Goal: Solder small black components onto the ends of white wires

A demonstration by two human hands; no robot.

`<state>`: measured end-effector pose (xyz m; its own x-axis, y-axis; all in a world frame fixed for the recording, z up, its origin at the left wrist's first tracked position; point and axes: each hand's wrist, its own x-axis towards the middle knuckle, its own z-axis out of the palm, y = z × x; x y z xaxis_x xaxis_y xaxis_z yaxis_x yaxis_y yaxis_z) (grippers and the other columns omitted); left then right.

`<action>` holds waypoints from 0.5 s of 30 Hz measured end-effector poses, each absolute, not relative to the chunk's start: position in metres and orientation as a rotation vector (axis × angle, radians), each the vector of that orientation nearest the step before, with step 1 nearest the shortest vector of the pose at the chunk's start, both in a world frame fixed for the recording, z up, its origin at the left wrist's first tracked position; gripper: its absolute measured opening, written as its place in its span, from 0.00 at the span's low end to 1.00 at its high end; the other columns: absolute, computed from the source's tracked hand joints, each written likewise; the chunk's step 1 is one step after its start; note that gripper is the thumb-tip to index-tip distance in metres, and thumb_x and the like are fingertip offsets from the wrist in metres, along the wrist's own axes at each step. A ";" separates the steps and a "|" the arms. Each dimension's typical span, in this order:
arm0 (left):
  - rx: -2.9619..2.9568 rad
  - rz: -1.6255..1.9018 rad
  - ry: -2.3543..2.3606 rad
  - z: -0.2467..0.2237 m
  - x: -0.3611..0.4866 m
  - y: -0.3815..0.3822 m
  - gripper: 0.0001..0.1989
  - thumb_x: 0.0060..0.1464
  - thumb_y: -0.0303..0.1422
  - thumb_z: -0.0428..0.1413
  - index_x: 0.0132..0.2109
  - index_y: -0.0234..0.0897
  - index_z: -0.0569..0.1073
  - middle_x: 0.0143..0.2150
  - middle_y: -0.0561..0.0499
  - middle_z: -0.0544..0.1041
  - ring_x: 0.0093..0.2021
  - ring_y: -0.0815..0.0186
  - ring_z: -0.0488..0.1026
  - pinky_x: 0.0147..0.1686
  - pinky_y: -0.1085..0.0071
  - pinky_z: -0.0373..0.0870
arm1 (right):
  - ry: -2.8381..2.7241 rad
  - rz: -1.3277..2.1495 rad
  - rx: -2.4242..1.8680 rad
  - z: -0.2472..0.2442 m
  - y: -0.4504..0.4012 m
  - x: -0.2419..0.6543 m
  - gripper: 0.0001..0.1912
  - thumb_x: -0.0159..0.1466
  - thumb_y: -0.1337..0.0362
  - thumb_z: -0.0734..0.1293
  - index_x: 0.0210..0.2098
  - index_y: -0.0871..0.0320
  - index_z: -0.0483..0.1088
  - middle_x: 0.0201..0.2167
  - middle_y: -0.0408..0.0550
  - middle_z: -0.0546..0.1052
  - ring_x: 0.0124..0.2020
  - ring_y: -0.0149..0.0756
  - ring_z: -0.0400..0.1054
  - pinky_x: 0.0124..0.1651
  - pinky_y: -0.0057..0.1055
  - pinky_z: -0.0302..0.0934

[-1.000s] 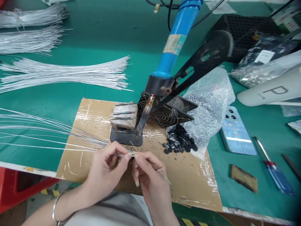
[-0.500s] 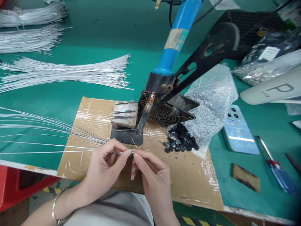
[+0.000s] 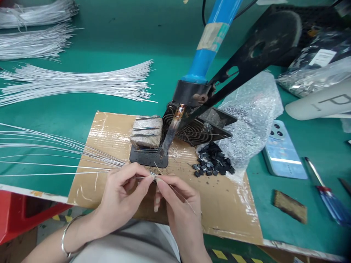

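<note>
My left hand (image 3: 123, 201) pinches the end of a thin wire between thumb and forefinger, over the cardboard sheet (image 3: 219, 204). A loose fan of white wires (image 3: 101, 155) runs in from the left to behind this hand. My right hand (image 3: 183, 204) is closed in a pinch on a fine silvery wire strand (image 3: 183, 197), whose free end trails over its back. The fingertips of both hands meet; the exact spot between them is hidden. Just beyond stands a soldering iron (image 3: 203, 62), its tip pointing down at a dark pad (image 3: 137, 157).
A pale block (image 3: 145, 138) carries several metal pins. Behind the iron's tip lies a black fan (image 3: 192, 133), with small black pieces (image 3: 215, 160) beside bubble wrap (image 3: 251, 120). Wire bundles (image 3: 82, 82) lie back left. A phone (image 3: 286, 157) and screwdriver (image 3: 329, 201) are at right.
The view has shifted slightly, so the iron and the things at right appear a little further right. Both hands keep the same pinch with fingertips together.
</note>
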<state>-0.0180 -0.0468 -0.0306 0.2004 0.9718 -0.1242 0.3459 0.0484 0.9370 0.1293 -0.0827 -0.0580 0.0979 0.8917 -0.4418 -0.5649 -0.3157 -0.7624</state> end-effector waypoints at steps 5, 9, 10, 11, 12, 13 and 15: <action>1.523 0.781 1.324 -0.031 -0.018 -0.047 0.10 0.67 0.31 0.58 0.35 0.38 0.78 0.27 0.54 0.74 0.26 0.69 0.66 0.27 0.70 0.61 | -0.341 1.604 -1.096 -0.057 -0.081 0.131 0.09 0.60 0.55 0.81 0.32 0.54 0.85 0.18 0.39 0.76 0.17 0.23 0.67 0.21 0.18 0.64; 1.565 0.791 1.313 -0.030 -0.017 -0.046 0.08 0.66 0.30 0.58 0.36 0.38 0.78 0.26 0.55 0.73 0.26 0.69 0.65 0.27 0.71 0.61 | -0.322 1.627 -1.081 -0.056 -0.078 0.133 0.11 0.58 0.55 0.82 0.28 0.55 0.84 0.17 0.39 0.74 0.16 0.23 0.65 0.18 0.18 0.60; 1.578 0.799 1.307 -0.029 -0.017 -0.046 0.08 0.66 0.29 0.58 0.36 0.38 0.78 0.26 0.55 0.73 0.26 0.69 0.65 0.26 0.71 0.60 | -0.322 1.636 -1.081 -0.056 -0.077 0.134 0.12 0.57 0.55 0.82 0.27 0.55 0.84 0.16 0.39 0.74 0.15 0.23 0.64 0.17 0.18 0.59; 1.593 0.806 1.301 -0.029 -0.017 -0.046 0.08 0.65 0.29 0.58 0.35 0.38 0.78 0.26 0.55 0.73 0.25 0.69 0.65 0.26 0.71 0.60 | -0.321 1.642 -1.080 -0.056 -0.077 0.135 0.12 0.57 0.55 0.82 0.26 0.56 0.83 0.15 0.38 0.73 0.14 0.23 0.64 0.17 0.18 0.58; 1.603 0.812 1.299 -0.028 -0.017 -0.045 0.08 0.65 0.28 0.58 0.35 0.38 0.78 0.26 0.55 0.73 0.25 0.69 0.65 0.25 0.72 0.59 | -0.318 1.652 -1.082 -0.056 -0.077 0.136 0.12 0.57 0.55 0.82 0.26 0.56 0.83 0.15 0.38 0.73 0.14 0.22 0.63 0.16 0.18 0.57; 1.612 0.816 1.296 -0.028 -0.017 -0.045 0.08 0.64 0.27 0.58 0.35 0.38 0.78 0.25 0.55 0.73 0.25 0.69 0.64 0.25 0.72 0.59 | -0.314 1.663 -1.084 -0.056 -0.077 0.137 0.12 0.56 0.55 0.82 0.25 0.56 0.83 0.15 0.38 0.73 0.13 0.22 0.63 0.16 0.18 0.57; 1.620 0.816 1.297 -0.027 -0.018 -0.044 0.08 0.63 0.26 0.59 0.34 0.38 0.78 0.25 0.56 0.73 0.25 0.70 0.63 0.25 0.72 0.59 | -0.304 1.686 -1.096 -0.054 -0.077 0.140 0.13 0.56 0.55 0.83 0.25 0.56 0.83 0.15 0.38 0.73 0.13 0.22 0.62 0.16 0.18 0.56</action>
